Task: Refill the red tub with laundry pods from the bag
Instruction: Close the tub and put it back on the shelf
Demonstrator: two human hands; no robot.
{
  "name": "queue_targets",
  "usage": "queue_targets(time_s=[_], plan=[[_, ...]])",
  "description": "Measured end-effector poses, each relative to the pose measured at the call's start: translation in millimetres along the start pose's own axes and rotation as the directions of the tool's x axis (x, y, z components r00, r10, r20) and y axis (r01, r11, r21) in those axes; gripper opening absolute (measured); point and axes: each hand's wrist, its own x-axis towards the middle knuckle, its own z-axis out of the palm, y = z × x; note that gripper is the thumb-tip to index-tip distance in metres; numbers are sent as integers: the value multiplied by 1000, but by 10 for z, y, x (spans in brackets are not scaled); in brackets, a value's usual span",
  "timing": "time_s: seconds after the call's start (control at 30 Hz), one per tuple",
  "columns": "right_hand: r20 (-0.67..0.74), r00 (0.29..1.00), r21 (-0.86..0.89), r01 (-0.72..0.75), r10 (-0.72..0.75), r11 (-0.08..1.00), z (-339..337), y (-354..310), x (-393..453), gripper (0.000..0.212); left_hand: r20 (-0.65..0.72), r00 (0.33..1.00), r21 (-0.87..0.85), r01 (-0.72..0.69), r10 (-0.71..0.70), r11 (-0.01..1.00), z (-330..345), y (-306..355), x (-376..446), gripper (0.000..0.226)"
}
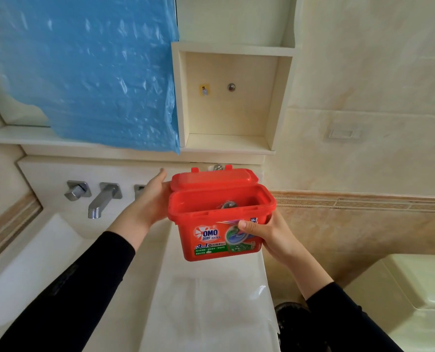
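The red tub (211,240) with an OMO label is held in the air above the counter, its hinged lid (214,179) flipped open toward the wall. One laundry pod (228,205) lies inside, and most of the tub's interior is hidden by its front wall. My left hand (151,199) presses flat against the tub's left side. My right hand (267,233) grips the right front corner, thumb across the label. No bag of pods is in view.
A white counter (211,301) runs below the tub, with a sink basin (33,250) and a chrome wall faucet (102,200) to the left. A blue plastic sheet (97,72) covers the mirror. A wall niche (229,97) is above; a toilet (414,288) is at lower right.
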Motion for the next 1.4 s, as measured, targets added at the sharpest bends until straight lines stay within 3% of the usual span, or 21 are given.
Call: queue_targets(time_s=[0.27,0.53,0.67,0.83,0.97,1.1,1.17,1.33,1.4], plan=[[-24,1000,23,2,-2,1000,-55,25,-38,67,-24,964,190,-254,263,948,241,328,41,42],[-83,997,48,6,-2,999,-97,19,-21,76,189,870,379,-493,456,783,213,332,-170,28],[-117,993,65,22,-14,998,-122,24,7,61,271,823,488,-565,499,666,187,243,-274,30],[-172,985,97,8,9,995,-104,-1,25,42,399,763,629,-631,508,453,198,140,-408,27],[-180,984,70,-1,13,998,-127,-29,28,40,440,707,682,-664,554,305,198,62,-467,20],[-182,983,98,-9,26,995,-138,-62,21,43,643,513,714,-670,569,-203,163,-31,-488,40],[-176,984,108,-11,30,994,-135,-77,17,45,700,448,683,-647,556,-339,158,-64,-488,45],[-171,985,101,-13,30,995,-113,-106,2,47,756,363,622,-658,544,-424,156,-37,-501,34],[-175,984,96,-19,35,995,-112,-103,-5,47,763,360,615,-659,537,-432,173,-24,-520,31]])
